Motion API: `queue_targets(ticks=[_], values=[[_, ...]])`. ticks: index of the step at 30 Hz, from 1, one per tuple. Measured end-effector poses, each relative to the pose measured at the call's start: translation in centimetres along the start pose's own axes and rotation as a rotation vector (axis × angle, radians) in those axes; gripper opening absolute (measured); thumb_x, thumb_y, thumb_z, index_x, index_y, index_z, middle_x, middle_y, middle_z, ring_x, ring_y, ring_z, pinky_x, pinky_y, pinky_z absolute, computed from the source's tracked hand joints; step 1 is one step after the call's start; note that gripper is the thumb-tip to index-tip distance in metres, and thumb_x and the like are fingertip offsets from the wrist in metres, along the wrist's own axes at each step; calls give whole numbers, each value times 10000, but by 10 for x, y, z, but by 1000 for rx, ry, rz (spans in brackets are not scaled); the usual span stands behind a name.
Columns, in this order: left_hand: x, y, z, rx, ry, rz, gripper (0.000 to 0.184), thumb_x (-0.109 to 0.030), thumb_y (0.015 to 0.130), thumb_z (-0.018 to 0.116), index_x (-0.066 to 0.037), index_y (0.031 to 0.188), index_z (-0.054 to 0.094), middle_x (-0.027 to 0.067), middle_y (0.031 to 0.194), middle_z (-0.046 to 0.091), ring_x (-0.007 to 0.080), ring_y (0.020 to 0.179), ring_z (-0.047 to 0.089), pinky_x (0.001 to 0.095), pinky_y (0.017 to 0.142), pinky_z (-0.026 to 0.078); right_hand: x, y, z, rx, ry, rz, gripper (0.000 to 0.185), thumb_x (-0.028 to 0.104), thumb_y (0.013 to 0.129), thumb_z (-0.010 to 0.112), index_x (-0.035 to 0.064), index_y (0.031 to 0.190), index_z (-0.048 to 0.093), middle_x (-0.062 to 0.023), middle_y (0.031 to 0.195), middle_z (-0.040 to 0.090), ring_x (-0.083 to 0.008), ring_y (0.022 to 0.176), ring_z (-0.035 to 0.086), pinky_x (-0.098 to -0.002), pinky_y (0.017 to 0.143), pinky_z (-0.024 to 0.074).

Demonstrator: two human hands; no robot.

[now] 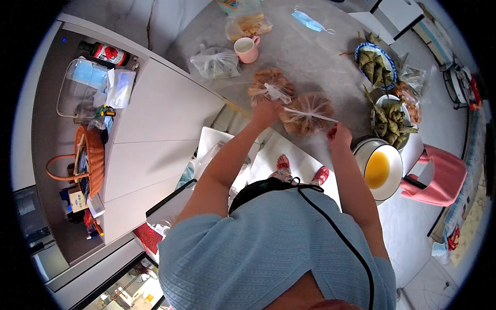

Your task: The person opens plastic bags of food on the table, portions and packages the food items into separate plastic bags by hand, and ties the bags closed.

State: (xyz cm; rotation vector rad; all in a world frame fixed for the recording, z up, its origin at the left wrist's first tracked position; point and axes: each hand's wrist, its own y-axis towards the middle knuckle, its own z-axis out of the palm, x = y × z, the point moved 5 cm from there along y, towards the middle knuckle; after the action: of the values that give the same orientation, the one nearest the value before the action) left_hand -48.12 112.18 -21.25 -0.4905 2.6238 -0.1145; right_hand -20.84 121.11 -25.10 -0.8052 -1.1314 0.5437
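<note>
Two clear plastic bags of brownish food lie at the near edge of the grey table. Across the top of the right plastic bag [308,114] runs a white twisted strip, which looks like the bag's stretched handles. My left hand [267,113] is closed at the strip's left end, touching the bag's side. At its right end, the fingers of my right hand [339,135] are pinched on the tip. The left plastic bag [270,85], with a white knot on top, sits just beyond my left hand. What the food is, I cannot tell.
A pink mug [247,50] and another plastic bag [216,63] stand farther back. On the right are leaf-wrapped dumplings in a bowl [376,121], a blue-rimmed plate [393,67] and a pot of yellow liquid [395,175]. A pink chair [442,178] stands beyond; a face mask [309,21] lies behind.
</note>
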Motion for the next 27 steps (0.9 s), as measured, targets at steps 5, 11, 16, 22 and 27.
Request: queue_targets(ticks=[5,11,16,22,27], values=[[11,-24,5,39,-257,-132,295,-362,852,542,-127,995,649,130,918,657,328,864,619,439,755,469,-9,-6,-2,185,-87,-75,113,154,927,489,50,889,516,-65,731,535,-190,588,527,-355,537,461],[20,-78,27,-118,-565,-55,369,-315,829,607,-31,1064,599,157,953,644,307,888,624,397,766,488,-16,-60,-1,256,-210,-41,214,168,917,506,65,1095,445,-131,943,611,-231,786,612,-351,665,494],[92,-124,136,85,-656,-295,255,-257,850,577,-39,973,625,140,885,649,275,719,650,391,701,510,-32,-84,-14,387,-289,34,278,171,903,522,54,1138,431,-148,1046,601,-243,827,614,-359,730,487],[125,-185,178,92,-396,-69,224,-243,844,540,-42,864,637,138,820,651,293,703,647,406,682,516,-34,-110,-29,452,-471,53,455,209,876,536,82,1289,394,-121,1041,616,-183,784,607,-321,667,504],[130,-230,177,261,110,204,134,-134,771,536,-32,785,623,139,838,643,334,766,632,426,679,536,-37,-124,-39,509,-596,63,453,132,861,526,21,1287,421,-184,1059,614,-215,736,635,-309,599,532]])
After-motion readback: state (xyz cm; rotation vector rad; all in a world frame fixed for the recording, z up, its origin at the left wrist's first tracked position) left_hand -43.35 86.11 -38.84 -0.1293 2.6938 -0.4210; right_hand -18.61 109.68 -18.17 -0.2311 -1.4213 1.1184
